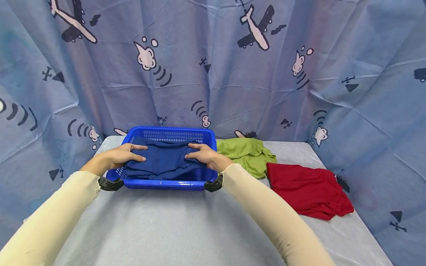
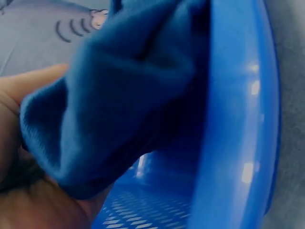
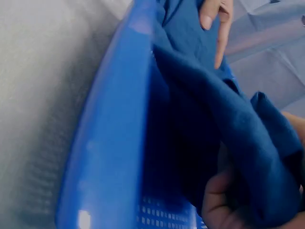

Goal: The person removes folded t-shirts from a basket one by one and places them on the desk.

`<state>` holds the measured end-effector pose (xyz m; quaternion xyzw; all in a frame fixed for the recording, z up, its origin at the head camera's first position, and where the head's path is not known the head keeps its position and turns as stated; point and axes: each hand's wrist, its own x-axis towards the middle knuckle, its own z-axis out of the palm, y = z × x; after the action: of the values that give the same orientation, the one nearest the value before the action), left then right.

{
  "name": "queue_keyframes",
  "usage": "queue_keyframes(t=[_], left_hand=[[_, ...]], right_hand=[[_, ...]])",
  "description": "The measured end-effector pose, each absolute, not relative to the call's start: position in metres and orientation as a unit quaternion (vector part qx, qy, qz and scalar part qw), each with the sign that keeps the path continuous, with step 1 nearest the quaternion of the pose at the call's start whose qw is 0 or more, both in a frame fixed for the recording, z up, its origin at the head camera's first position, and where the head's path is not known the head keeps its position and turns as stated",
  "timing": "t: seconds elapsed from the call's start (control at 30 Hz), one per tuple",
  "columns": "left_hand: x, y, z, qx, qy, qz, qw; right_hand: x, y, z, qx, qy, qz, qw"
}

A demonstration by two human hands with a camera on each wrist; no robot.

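Note:
A dark blue folded cloth [image 1: 164,159] lies across the inside of a blue plastic basket [image 1: 166,183] with slotted walls. My left hand [image 1: 120,155] holds the cloth's left end, thumb and a finger on top. At the opposite end my right hand [image 1: 206,155] grips it the same way. In the right wrist view the curled fingers [image 3: 220,200] reach under the bunched cloth [image 3: 238,133]. The left wrist view shows the cloth [image 2: 124,105] folded over within the left hand, beside the basket rim [image 2: 238,119]. Other fingers are hidden beneath the fabric.
Right of the basket, a green cloth [image 1: 251,155] lies crumpled on the pale table cover [image 1: 159,229]. A red folded cloth [image 1: 309,190] sits farther right, near the table's right edge. A blue curtain [image 1: 186,66] printed with planes hangs behind and around the table.

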<state>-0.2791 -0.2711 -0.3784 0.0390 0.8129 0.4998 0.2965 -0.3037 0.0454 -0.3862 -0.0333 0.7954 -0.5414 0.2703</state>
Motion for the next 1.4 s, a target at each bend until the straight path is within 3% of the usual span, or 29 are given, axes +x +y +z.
queue_keyframes(t=[0.33,1.4], left_hand=[[-0.264,-0.288,-0.364,0.078,0.802,0.518,0.287],[-0.231,-0.263,-0.341,0.128,0.757,0.601,0.221]], right_hand=[[-0.298,0.068,-0.369,-0.052,0.741,-0.588,0.321],[-0.271,0.106,-0.344,-0.147,0.759,-0.587,0.24]])
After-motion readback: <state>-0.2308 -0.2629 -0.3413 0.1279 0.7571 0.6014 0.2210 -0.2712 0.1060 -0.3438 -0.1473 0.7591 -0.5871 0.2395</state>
